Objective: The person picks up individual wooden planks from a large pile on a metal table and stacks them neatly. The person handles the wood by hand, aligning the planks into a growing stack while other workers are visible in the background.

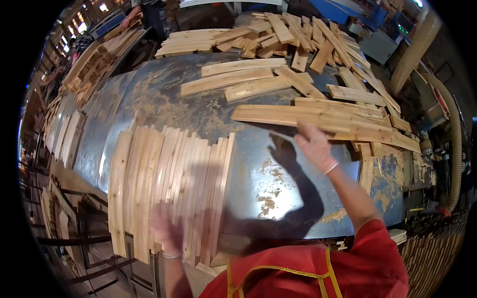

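Observation:
My right hand (316,147), gloved in pale material, reaches forward to the near edge of a long wooden board (271,114). Its fingers look stretched out and apart; whether they touch the wood I cannot tell. My left hand (167,229) is smeared by motion over the near end of a row of narrow wooden strips (196,174) standing side by side, so its fingers cannot be made out. Wider boards (144,179) lie at the left of that row. All of this rests on a metal table (258,164) strewn with sawdust.
Loose boards are heaped at the far right (293,35), with several more boards (228,79) mid-table. A ribbed hose (415,49) hangs at the right, near a grey machine box (372,43). Another person's hand (130,17) is at a stack of wood (97,62) at the far left.

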The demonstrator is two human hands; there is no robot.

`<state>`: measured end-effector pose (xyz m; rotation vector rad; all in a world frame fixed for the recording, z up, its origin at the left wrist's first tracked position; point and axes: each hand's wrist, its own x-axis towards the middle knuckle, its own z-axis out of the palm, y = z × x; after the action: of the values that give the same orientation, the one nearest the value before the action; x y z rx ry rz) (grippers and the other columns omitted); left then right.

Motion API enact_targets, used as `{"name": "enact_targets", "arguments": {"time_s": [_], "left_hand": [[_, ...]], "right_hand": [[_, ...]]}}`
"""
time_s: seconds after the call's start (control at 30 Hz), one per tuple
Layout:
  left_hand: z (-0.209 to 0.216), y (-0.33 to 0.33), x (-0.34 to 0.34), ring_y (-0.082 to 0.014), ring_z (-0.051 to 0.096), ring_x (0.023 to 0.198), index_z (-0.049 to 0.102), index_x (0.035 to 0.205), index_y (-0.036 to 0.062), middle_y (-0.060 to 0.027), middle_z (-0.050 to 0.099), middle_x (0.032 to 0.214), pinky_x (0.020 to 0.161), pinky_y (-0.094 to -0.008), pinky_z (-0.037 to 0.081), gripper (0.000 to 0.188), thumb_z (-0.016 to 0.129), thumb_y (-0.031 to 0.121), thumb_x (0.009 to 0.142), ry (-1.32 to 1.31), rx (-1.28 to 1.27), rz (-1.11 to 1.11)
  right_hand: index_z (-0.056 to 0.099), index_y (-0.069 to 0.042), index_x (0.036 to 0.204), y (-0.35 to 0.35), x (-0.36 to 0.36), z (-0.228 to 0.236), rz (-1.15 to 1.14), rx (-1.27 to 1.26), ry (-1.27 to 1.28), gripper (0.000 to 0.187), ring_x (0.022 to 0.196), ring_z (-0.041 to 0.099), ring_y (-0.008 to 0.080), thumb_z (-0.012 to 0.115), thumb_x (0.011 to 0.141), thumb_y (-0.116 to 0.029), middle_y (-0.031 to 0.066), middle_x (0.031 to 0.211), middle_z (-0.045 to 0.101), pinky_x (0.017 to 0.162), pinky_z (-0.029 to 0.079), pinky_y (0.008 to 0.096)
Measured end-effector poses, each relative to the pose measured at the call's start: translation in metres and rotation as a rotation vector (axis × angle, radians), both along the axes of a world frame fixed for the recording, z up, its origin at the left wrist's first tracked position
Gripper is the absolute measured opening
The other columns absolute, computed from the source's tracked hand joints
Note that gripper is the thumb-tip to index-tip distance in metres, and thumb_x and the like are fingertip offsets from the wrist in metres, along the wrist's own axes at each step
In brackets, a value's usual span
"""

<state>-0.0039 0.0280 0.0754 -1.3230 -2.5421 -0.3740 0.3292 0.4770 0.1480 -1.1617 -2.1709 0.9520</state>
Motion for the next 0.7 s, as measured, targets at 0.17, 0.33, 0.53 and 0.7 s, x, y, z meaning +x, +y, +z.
{"name": "enact_targets", "arguments": {"time_s": [0.17, 0.33, 0.53, 0.7], "left_hand": [[-0.005, 0.107, 0.121, -0.0369, 0.049, 0.142, 0.056, 0.148, 0.0137, -0.0135, 0.054, 0.149, 0.114, -0.0568, 0.041, 0.068, 0.078, 0.028, 0.085, -0.118, -0.28, -0.169], [-0.005, 0.13, 0.117, -0.0329, 0.057, 0.12, 0.063, 0.129, 0.0118, -0.0085, 0.061, 0.125, 0.102, -0.0519, 0.046, 0.047, 0.066, 0.013, 0.082, -0.056, -0.142, -0.189], [0.012, 0.126, 0.124, -0.0312, 0.062, 0.114, 0.072, 0.12, 0.0102, -0.0077, 0.064, 0.118, 0.098, -0.0479, 0.048, 0.035, 0.064, 0.012, 0.085, -0.063, -0.126, -0.134], [-0.01, 0.114, 0.121, -0.0281, 0.057, 0.127, 0.069, 0.132, 0.0164, -0.0053, 0.063, 0.128, 0.109, -0.0475, 0.043, 0.046, 0.065, 0.015, 0.086, -0.06, -0.138, -0.124]], "right_hand": [[0.053, -0.008, 0.154, 0.09, 0.006, 0.044, 0.156, 0.272, -0.66, 0.074, 0.135, 0.06, 0.0352, 0.074, 0.091, -0.039, 0.0197, 0.152, 0.06, 0.114, 0.046, 0.0463], [0.046, -0.014, 0.159, 0.159, 0.025, -0.04, 0.169, 0.223, -0.821, 0.091, 0.148, 0.049, 0.0353, 0.082, 0.081, -0.044, 0.0166, 0.162, 0.05, 0.121, 0.038, 0.0506], [0.036, -0.017, 0.166, 0.168, -0.008, -0.052, 0.278, 0.423, -0.954, 0.104, 0.153, 0.041, 0.036, 0.086, 0.076, -0.035, 0.0148, 0.167, 0.043, 0.125, 0.032, 0.0543], [0.036, -0.016, 0.167, 0.141, -0.025, -0.047, 0.293, 0.143, -0.926, 0.099, 0.142, 0.054, 0.04, 0.082, 0.081, -0.032, 0.0197, 0.15, 0.061, 0.118, 0.043, 0.0458]]}}
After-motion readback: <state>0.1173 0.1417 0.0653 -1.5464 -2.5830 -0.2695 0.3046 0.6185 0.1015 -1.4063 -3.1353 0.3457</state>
